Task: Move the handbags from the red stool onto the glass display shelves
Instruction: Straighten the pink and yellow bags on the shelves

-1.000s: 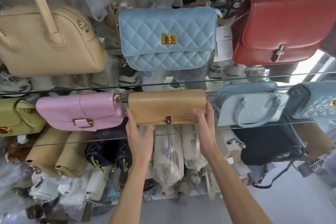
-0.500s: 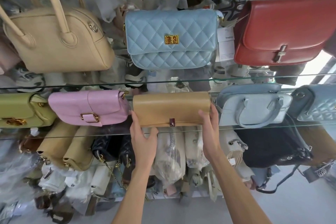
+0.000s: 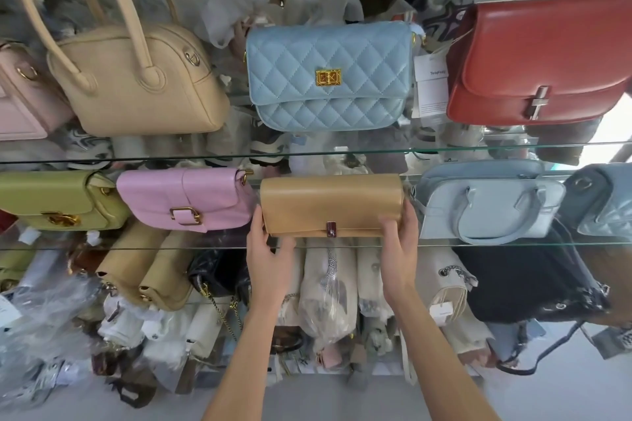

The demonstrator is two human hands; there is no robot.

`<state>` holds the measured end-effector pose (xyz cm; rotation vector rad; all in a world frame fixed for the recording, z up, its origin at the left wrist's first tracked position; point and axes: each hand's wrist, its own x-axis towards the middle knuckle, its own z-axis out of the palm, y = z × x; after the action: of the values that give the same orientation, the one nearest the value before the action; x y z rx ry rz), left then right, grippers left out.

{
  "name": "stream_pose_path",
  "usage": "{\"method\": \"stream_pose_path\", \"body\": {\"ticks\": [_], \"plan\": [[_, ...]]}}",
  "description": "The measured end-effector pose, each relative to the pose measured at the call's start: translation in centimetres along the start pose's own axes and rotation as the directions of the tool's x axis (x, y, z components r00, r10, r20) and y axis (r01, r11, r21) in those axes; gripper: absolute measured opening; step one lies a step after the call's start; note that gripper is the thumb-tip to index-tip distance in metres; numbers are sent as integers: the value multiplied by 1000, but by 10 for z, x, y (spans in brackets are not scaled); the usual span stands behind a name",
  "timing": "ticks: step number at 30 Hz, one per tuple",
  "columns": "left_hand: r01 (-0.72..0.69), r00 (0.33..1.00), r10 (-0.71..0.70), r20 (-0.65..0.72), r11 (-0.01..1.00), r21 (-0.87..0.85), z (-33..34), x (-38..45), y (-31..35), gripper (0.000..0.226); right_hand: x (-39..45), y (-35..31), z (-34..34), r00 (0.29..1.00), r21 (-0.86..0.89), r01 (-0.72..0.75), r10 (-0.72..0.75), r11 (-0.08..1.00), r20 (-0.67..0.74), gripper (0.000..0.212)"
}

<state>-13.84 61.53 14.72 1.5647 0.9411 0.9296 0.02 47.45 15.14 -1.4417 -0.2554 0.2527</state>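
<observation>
The fingers (image 3: 405,215) of the right hand (image 3: 398,249) are curling round the right end of the tan clutch (image 3: 330,203), thumb on its front. The left hand (image 3: 270,263) is cupping the clutch's left lower corner, fingers loosely bent against it. The clutch is sitting upright on the middle glass shelf (image 3: 513,244), between a pink handbag (image 3: 186,198) and a pale blue handbag (image 3: 485,202).

A pale grey floor (image 3: 564,396) lay below, while bright daylight came from what seemed a window (image 3: 612,126) at right.
</observation>
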Motion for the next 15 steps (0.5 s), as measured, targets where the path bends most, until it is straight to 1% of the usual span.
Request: {"method": "stream_pose_path", "body": {"ticks": [3, 6, 8, 11, 14, 15], "plan": [[-3, 1000, 3, 2, 1000, 7, -4, -1, 2, 78, -11, 5, 2, 995, 22, 8, -6, 1000, -100, 63], [19, 999, -19, -26, 1000, -7, -5, -8, 4, 76, -24, 12, 6, 971, 43, 20, -9, 999, -239, 54], [35, 999, -35, -31, 999, -17, -6, -15, 3, 75, -32, 16, 10, 956, 35, 29, -18, 999, -293, 46], [47, 998, -47, -34, 999, -16, -10, -21, -3, 68, -45, 19, 22, 954, -11, 49, -50, 999, -295, 35], [43, 996, -46, -73, 998, -41, -21, -19, -7, 51, -58, 22, 40, 968, -64, 101, -113, 993, -224, 19], [44, 995, -50, -91, 997, -62, -26, -16, -8, 47, -63, 22, 50, 974, -78, 108, -121, 991, -191, 21]]}}
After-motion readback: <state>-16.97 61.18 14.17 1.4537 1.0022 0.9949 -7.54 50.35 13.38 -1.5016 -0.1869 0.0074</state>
